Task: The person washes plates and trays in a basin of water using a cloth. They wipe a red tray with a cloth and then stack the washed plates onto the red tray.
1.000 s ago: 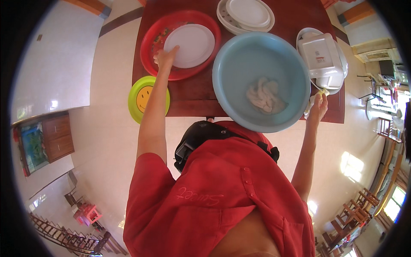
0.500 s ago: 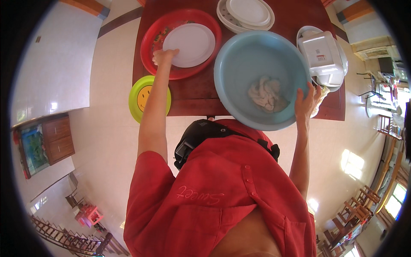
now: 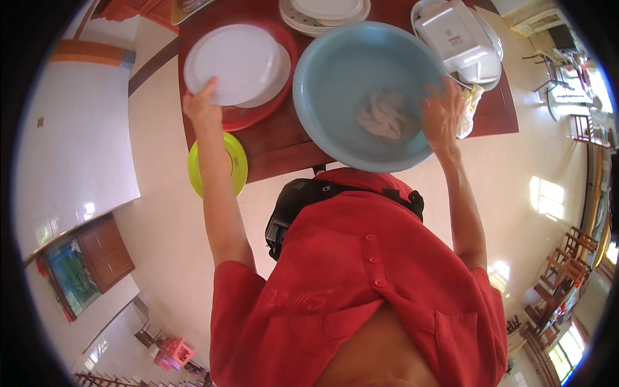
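Observation:
My left hand [image 3: 203, 108] is closed on the near edge of a white plate [image 3: 225, 61], thumb on top. The plate is above a large red basin [image 3: 274, 111], overlapping another white plate [image 3: 280, 74] that lies there. Just in front, a lime-green plate [image 3: 237, 161] juts past the table edge, partly behind my left forearm. To the right stands a wide light-blue basin [image 3: 342, 71] with a crumpled whitish cloth [image 3: 385, 115] in it. At its right rim my right hand [image 3: 443, 115] is blurred, its fingers apart near the cloth, holding nothing I can see.
The dark red table [image 3: 277, 153] carries a stack of white plates [image 3: 325, 16] at the back. White rectangular dishes [image 3: 454, 39] are piled at the back right. A pale yellow-white crumpled thing [image 3: 471, 109] sits right of the blue basin.
My left hand has lifted a white plate and shifted it left, uncovering another beneath. My right hand has left the blue basin's rim and moved inward. The view has shifted.

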Demonstrator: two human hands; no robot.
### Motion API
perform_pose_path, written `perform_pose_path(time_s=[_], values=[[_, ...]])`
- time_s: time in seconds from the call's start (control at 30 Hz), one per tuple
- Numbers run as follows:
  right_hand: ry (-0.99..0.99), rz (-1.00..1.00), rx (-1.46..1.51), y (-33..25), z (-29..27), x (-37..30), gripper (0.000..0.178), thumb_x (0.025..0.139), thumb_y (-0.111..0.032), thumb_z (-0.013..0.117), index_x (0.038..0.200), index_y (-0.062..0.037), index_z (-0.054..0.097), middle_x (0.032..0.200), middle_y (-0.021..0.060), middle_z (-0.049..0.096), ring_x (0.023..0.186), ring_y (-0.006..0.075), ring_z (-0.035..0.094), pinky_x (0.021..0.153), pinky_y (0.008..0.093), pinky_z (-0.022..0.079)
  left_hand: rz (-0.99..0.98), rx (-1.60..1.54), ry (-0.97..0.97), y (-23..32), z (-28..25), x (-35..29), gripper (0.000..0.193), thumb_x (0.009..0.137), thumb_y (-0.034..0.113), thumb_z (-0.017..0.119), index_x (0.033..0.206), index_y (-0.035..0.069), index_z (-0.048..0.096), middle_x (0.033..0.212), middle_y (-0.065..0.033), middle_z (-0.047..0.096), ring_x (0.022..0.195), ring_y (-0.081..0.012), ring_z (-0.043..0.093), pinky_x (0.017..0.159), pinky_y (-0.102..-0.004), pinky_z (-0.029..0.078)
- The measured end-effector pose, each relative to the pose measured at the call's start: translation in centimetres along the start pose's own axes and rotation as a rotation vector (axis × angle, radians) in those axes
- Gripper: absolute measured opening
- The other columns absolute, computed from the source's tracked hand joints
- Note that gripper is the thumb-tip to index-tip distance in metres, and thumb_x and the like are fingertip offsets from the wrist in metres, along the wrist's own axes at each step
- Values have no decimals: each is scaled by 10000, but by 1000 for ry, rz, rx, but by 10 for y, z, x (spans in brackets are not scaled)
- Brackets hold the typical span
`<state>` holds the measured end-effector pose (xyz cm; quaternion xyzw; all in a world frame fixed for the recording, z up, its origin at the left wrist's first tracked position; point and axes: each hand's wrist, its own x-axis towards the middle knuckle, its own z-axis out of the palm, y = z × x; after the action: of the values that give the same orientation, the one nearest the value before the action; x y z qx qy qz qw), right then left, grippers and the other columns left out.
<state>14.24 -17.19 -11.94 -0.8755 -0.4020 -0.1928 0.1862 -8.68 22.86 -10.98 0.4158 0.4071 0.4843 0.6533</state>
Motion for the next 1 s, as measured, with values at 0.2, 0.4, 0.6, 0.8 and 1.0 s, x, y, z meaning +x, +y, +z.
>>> perform_pose_path(time_s=[0.2, 0.4, 0.6, 0.8, 1.0], values=[[-561, -27, 290, -48, 18, -1, 439, 737, -159, 625, 1156, -112, 505, 1162, 160, 440, 1060, 358, 473, 846, 531, 405, 175, 60, -285, 68, 46, -78, 420, 668, -117, 670, 1057, -37, 531, 1060, -130, 587, 959, -223, 569, 862, -338, 456], [-559, -360, 6, -31, 73, -28, 414, 762, -266, 588, 1142, -124, 505, 1075, 176, 505, 1000, 348, 537, 815, 462, 469, 245, 452, -489, 11, 98, -146, 435, 642, -64, 699, 1036, -16, 520, 953, -89, 613, 847, -148, 581, 794, -288, 463], [-847, 200, 247, -10, 50, 12, 351, 780, -288, 573, 1022, -33, 568, 949, 209, 589, 923, 351, 588, 792, 420, 481, 83, 376, -485, -56, 110, -160, 343, 617, 12, 677, 925, -18, 529, 902, -114, 596, 816, -187, 578, 751, -304, 459], [-696, 530, 663, -25, 0, 14, 390, 786, -275, 558, 1032, 27, 556, 1027, 222, 556, 993, 350, 544, 866, 402, 432, -19, 371, -451, -91, 105, -164, 291, 723, 42, 634, 983, -20, 519, 920, -117, 590, 851, -201, 576, 769, -309, 460], [-253, 19, 656, -85, 37, -15, 345, 775, -173, 541, 1084, -22, 558, 1137, 209, 498, 1113, 369, 439, 944, 421, 351, -546, 33, -373, -94, 111, -171, 264, 935, 184, 374, 1141, 28, 428, 1090, -132, 517, 974, -245, 538, 794, -381, 472]])
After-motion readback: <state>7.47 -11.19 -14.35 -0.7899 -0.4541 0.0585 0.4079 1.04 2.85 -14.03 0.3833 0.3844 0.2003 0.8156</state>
